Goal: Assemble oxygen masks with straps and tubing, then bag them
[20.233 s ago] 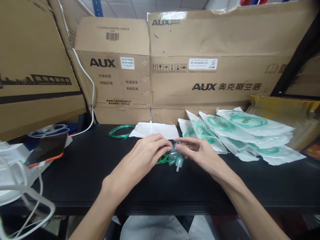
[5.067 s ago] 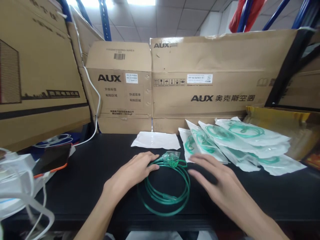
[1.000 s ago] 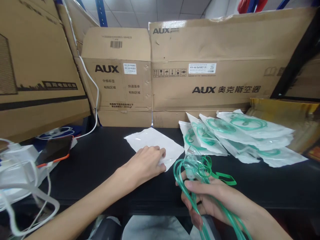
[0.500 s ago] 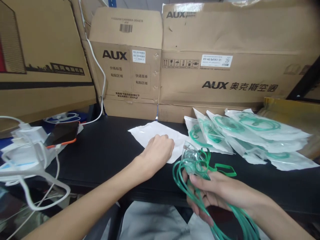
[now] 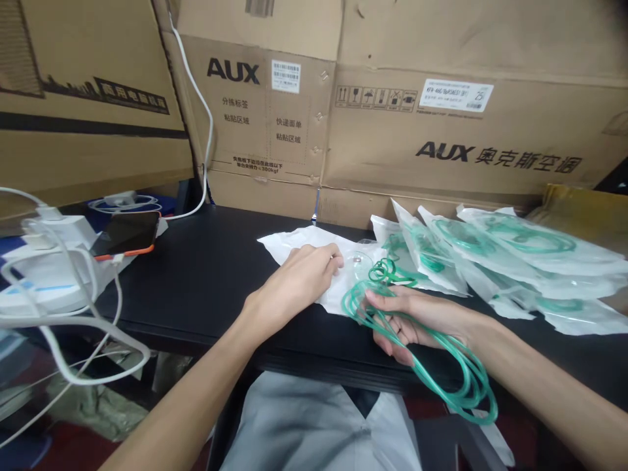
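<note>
My right hand (image 5: 412, 317) is closed around a coil of green tubing (image 5: 456, 369), whose loops hang past the table's front edge. A clear plastic mask (image 5: 359, 265) and a green strap (image 5: 387, 269) lie just beyond its fingers, over the right part of a white pouch (image 5: 309, 237). My left hand (image 5: 307, 275) rests on that pouch with curled fingers, left of the mask; its fingertips are partly hidden, and what they grip, if anything, does not show.
Several white pouches with green tubing (image 5: 520, 242) lie at the right of the black table (image 5: 196, 275). Cardboard boxes (image 5: 275, 144) stand along the back. At the left are a phone (image 5: 130, 234), white chargers (image 5: 69, 232) and looping white cables.
My right hand has brought the tubing and mask up to the white pouch, and the mask now lies over it. My left hand stays on the pouch. The camera view has tilted down.
</note>
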The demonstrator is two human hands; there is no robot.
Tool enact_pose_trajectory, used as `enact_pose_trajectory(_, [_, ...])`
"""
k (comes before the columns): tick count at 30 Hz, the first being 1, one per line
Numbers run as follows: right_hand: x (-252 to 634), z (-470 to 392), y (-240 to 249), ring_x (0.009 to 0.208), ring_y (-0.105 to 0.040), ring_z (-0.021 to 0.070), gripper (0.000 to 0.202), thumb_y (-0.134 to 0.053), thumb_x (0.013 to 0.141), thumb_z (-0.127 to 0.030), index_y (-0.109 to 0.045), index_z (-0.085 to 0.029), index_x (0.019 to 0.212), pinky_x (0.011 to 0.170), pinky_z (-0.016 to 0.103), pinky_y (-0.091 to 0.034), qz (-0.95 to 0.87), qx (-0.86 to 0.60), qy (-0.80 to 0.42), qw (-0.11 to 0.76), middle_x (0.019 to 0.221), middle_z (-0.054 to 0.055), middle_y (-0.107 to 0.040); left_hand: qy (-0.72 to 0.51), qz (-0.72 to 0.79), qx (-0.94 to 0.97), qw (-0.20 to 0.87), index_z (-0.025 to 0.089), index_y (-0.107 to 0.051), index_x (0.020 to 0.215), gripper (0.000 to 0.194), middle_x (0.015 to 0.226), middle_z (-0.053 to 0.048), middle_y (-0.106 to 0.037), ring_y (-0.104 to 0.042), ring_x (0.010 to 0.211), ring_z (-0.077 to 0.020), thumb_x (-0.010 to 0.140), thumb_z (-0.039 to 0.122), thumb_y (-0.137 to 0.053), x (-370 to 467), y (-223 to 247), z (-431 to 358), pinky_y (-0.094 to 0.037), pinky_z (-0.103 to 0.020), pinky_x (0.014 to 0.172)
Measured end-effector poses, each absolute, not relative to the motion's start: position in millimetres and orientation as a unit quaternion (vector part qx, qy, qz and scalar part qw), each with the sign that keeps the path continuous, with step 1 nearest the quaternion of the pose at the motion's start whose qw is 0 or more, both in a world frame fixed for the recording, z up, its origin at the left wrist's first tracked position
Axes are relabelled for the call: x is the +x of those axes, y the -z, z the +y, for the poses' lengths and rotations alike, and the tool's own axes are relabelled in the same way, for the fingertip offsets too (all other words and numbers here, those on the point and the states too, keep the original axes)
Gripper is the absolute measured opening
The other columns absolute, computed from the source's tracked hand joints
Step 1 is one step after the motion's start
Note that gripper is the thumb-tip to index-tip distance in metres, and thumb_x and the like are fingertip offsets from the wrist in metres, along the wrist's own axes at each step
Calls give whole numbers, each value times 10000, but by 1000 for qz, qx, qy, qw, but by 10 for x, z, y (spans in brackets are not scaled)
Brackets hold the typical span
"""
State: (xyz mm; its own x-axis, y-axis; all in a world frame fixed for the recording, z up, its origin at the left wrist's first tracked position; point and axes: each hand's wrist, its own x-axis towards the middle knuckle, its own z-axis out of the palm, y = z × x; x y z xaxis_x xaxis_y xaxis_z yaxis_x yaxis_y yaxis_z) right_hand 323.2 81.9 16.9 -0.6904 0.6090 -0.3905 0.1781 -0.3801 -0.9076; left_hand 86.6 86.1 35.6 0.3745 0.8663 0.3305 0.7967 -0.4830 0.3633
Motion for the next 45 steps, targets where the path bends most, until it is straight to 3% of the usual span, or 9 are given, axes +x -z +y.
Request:
enact_pose_trajectory(7, [3190,878,-246,396,-637,139,528,-522,1017,-558,-693,-76,885,387,196,-505,-550,-397,-730,86,592,87,-711,-326,406,853,23,187,-737,1086,303,1061,-55,-711,-661,961,-206,1068,238,-439,932,-362,842,-472,-302,882])
enact_pose_trajectory(12, [3204,917,-277,376,-633,144,534,-525,999,-596,-680,-106,857,362,192,-498,-561,-422,-708,80,575,85,-710,-316,368,873,44,234,-747,1212,311,1110,-41,-704,-668,1008,-202,1075,286,-472,997,-405,774,-485,-277,872])
enact_pose_trajectory(22, [3205,988,-359,398,-650,161,255,-632,976,-379,-663,-139,895,375,230,-550,-556,-382,-721,158,600,61,-719,-342,318,866,179,241,-717,1291,359,1276,-9,-743,-689,1133,-208,1052,182,-456,1078,-421,720,-499,-278,960])
enact_pose_trajectory(27, [3157,1051,-258,559,-739,205,144,-675,920,-247,-684,-116,978,536,323,-644,-545,-367,-735,169,684,65,-744,-341,298,862,228,250,-716,1306,369,1209,-1,-772,-714,1057,-197,1041,182,-469,1186,-396,678,-521,-269,897])
enact_pose_trajectory(32, [3347,836,-216,1027,-770,282,205,-680,934,-219,-683,-155,1129,886,476,-641,-489,-366,-753,245,1137,135,-772,-314,358,854,210,274,-726,1280,377,1201,-10,-769,-708,1063,-221,1034,195,-451,1116,-349,732,-525,-288,861])
enact_pose_trajectory(36, [3488,599,-201,1168,-725,302,315,-718,924,-204,-685,-176,1236,944,422,-626,-413,-434,-725,340,1269,166,-744,-328,350,851,212,252,-736,1265,365,1239,-22,-759,-697,1124,-219,1037,201,-455,1134,-344,717,-517,-287,918])
enact_pose_trajectory(39, [3446,562,-178,1092,-759,274,236,-678,964,-238,-711,-163,1185,895,362,-644,-425,-441,-702,362,1235,160,-760,-334,306,860,235,244,-738,1258,368,1252,-9,-757,-702,1119,-205,1039,182,-448,1220,-363,665,-509,-278,964])
enact_pose_trajectory(41, [3369,612,-156,942,-796,247,175,-607,999,-250,-724,-148,1079,834,350,-658,-464,-426,-692,352,1077,140,-801,-319,295,867,244,256,-739,1249,368,1214,-1,-771,-718,1061,-204,1040,177,-447,1265,-364,644,-521,-284,941])
enact_pose_trajectory(45, [3262,738,-165,589,-757,218,256,-561,1014,-330,-701,-116,1010,534,314,-644,-507,-431,-691,284,821,134,-794,-316,302,870,228,266,-733,1262,367,1220,6,-769,-702,1117,-206,1036,164,-462,1248,-343,675,-501,-290,983])
